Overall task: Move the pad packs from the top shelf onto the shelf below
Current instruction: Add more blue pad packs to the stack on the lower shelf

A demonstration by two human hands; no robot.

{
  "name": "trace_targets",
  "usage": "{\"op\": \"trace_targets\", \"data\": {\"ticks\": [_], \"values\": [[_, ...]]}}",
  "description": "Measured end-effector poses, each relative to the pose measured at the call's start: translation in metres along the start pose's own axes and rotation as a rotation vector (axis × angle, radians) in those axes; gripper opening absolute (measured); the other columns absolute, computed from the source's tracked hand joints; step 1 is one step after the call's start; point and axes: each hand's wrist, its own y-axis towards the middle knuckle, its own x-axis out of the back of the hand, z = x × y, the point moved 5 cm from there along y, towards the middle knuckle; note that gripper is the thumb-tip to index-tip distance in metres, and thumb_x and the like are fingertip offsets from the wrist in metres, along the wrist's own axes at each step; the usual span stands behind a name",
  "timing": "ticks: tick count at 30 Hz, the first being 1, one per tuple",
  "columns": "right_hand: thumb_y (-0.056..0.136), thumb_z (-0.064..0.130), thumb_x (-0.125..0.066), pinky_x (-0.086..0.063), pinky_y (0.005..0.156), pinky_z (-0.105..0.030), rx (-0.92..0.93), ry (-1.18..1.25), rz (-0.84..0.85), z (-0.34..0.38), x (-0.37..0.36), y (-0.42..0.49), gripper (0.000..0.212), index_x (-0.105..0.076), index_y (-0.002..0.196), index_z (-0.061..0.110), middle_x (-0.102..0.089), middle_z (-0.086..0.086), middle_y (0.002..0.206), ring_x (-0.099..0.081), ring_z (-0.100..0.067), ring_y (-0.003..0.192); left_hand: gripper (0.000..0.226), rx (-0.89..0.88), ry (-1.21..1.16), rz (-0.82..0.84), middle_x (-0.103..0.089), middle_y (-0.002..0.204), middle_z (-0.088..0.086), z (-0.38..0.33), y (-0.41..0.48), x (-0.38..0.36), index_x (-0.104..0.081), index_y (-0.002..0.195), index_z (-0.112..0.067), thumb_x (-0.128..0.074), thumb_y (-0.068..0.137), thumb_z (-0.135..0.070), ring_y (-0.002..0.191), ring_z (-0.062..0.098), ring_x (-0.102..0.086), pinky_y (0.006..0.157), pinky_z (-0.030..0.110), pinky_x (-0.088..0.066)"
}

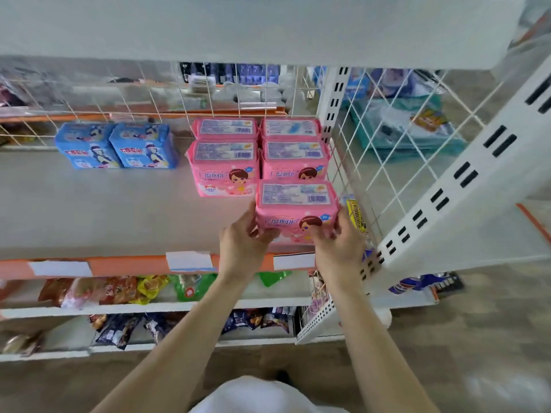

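Head view: a pink pack (295, 204) looks about to be set on the lower shelf (104, 210).
The left hand (243, 242) and right hand (337, 242) each grip one side of it, at the front right, just in front of four other pink packs (226, 162). Next, I think: put it down flat, let go, then reach for the top shelf (238, 28).

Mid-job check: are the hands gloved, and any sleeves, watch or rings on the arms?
No gloves: the left hand and right hand are bare, with no ring or watch visible. Both forearms are uncovered, no sleeves in view. A white garment shows at the bottom edge.
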Motion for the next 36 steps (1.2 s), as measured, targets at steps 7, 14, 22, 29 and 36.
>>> {"op": "trace_targets", "data": {"ticks": [7, 14, 22, 29, 36], "values": [[0.086, 0.015, -0.076, -0.053, 0.092, -0.034, 0.022, -0.002, -0.003, -0.003, -0.013, 0.023, 0.047, -0.057, 0.128, 0.021, -0.066, 0.009, 0.111, -0.062, -0.009, 0.099, 0.068, 0.066, 0.081, -0.077, -0.076, 0.089, -0.012, 0.009, 0.014, -0.011, -0.054, 0.143, -0.023, -0.082, 0.081, -0.03, 0.085, 0.009, -0.072, 0.081, 0.027, -0.055], [0.087, 0.018, -0.077, -0.053, 0.089, -0.029, 0.022, -0.032, -0.031, -0.008, -0.018, 0.038, 0.054, -0.053, 0.135, 0.015, -0.069, 0.003, 0.11, -0.064, -0.006, 0.092, 0.07, 0.021, 0.086, -0.112, -0.077, 0.086, -0.004, 0.008, 0.031, -0.014, -0.054, 0.144, -0.021, -0.083, 0.081, -0.029, 0.083, 0.011, -0.072, 0.083, 0.03, -0.055], [0.091, 0.014, -0.071, -0.041, 0.064, -0.002, 0.076, -0.065, -0.074, -0.02, -0.023, 0.051, 0.042, -0.058, 0.13, 0.006, -0.06, 0.01, 0.08, -0.055, 0.013, 0.07, 0.046, -0.01, 0.093, -0.142, -0.055, 0.053, -0.021, 0.013, 0.044, -0.02, -0.07, 0.125, -0.011, -0.083, 0.081, -0.015, 0.051, -0.007, -0.046, 0.06, 0.001, -0.034], [0.091, 0.015, -0.071, -0.046, 0.063, -0.009, 0.056, -0.071, -0.123, -0.022, -0.03, 0.059, 0.035, -0.062, 0.124, 0.01, -0.062, 0.009, 0.079, -0.057, 0.009, 0.069, 0.039, -0.056, 0.111, -0.184, -0.059, 0.065, -0.031, 0.018, 0.049, -0.027, -0.07, 0.119, 0.001, -0.08, 0.083, -0.01, 0.058, -0.018, -0.047, 0.065, -0.004, -0.033], [0.087, 0.013, -0.075, -0.039, 0.062, -0.011, 0.045, -0.092, -0.139, -0.02, -0.027, 0.058, 0.021, -0.067, 0.104, 0.004, -0.061, 0.015, 0.075, -0.058, 0.012, 0.069, 0.058, -0.071, 0.189, -0.153, -0.066, 0.065, -0.002, 0.008, 0.047, -0.024, -0.057, 0.139, -0.006, -0.078, 0.086, -0.015, 0.06, 0.005, -0.055, 0.063, 0.011, -0.038]]}}
